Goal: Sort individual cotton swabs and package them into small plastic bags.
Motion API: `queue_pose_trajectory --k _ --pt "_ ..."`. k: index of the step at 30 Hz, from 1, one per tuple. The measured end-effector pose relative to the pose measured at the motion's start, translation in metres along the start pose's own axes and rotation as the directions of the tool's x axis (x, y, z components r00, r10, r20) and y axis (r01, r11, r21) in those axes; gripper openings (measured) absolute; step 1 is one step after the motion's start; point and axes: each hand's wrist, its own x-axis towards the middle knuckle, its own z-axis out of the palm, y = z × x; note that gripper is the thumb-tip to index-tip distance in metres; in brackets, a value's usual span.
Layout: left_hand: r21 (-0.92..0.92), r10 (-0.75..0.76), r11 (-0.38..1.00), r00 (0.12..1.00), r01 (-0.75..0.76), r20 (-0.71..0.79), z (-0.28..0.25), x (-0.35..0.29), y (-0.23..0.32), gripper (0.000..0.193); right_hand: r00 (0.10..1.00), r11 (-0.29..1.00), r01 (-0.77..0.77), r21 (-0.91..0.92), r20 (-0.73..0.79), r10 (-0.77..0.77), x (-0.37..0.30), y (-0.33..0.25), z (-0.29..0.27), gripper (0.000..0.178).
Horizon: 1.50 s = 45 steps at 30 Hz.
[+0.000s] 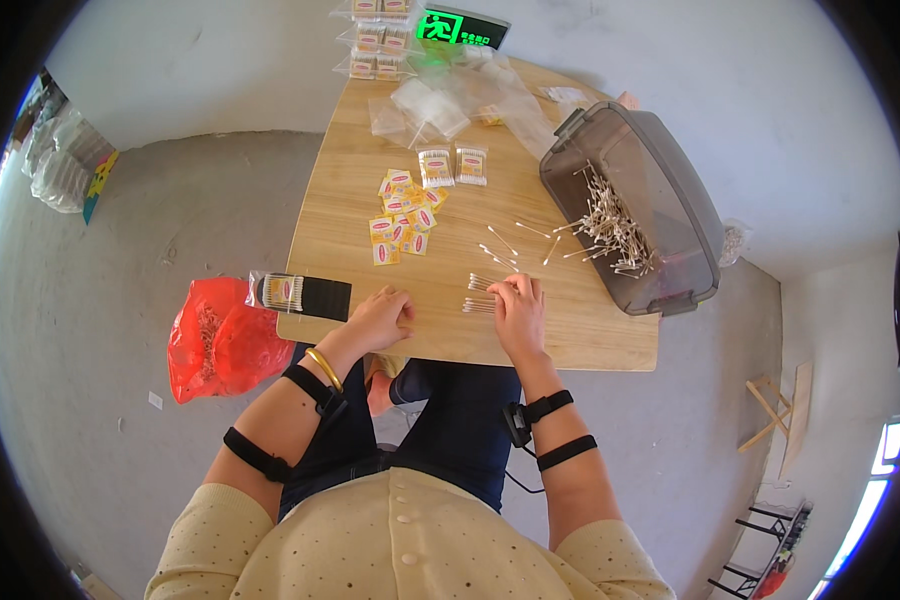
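My right hand [520, 312] is at the front of the wooden table, its fingers pressed together over the ends of several cotton swabs [478, 293] lying side by side. Their white tips point left. To the left, my left hand [380, 318] rests on the table in a loose fist, and no swab shows in it. Beside it lies a black holder [326, 298] with a clear pack of cotton swabs [282, 292] on its left end. More loose swabs [498, 248] are scattered beyond my right hand.
A tipped grey bin [710, 225] at the right holds a heap of swabs [615, 225]. Yellow-and-white cards [400, 225] and filled packs [436, 168] lie mid-table. Clear bags [430, 108] and stacked packs [375, 40] sit farther back. A red plastic bag [225, 350] hangs at the left.
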Motion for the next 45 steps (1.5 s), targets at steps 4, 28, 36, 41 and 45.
queue_pose_trajectory --k 4,28,36,41,45 --pt "0.003 -0.002 1.0 1.0 0.002 -0.001 0.001 0.0 0.0 0.035 0.999 1.0 -0.002 -0.016 0.047 0.003 -0.001 0.0 -0.001 0.013" --pt "-0.004 -0.017 1.0 1.0 0.017 0.001 0.0 0.0 0.001 0.033 0.999 0.999 -0.028 -0.017 0.044 0.028 0.012 0.001 0.005 0.01" --pt "-0.012 -0.009 1.0 1.0 0.009 -0.006 -0.001 -0.001 0.003 0.032 1.0 1.0 -0.005 -0.001 -0.013 0.005 0.016 0.008 0.004 0.01" --pt "-0.01 -0.006 1.0 1.0 0.006 -0.006 -0.002 -0.001 0.003 0.032 1.0 1.0 0.0 0.006 0.004 0.0 0.018 0.008 0.001 0.011" --pt "-0.013 -0.009 1.0 1.0 0.008 -0.012 -0.001 -0.001 0.003 0.031 0.999 1.0 0.006 0.02 0.054 -0.007 0.014 0.006 -0.004 0.012"
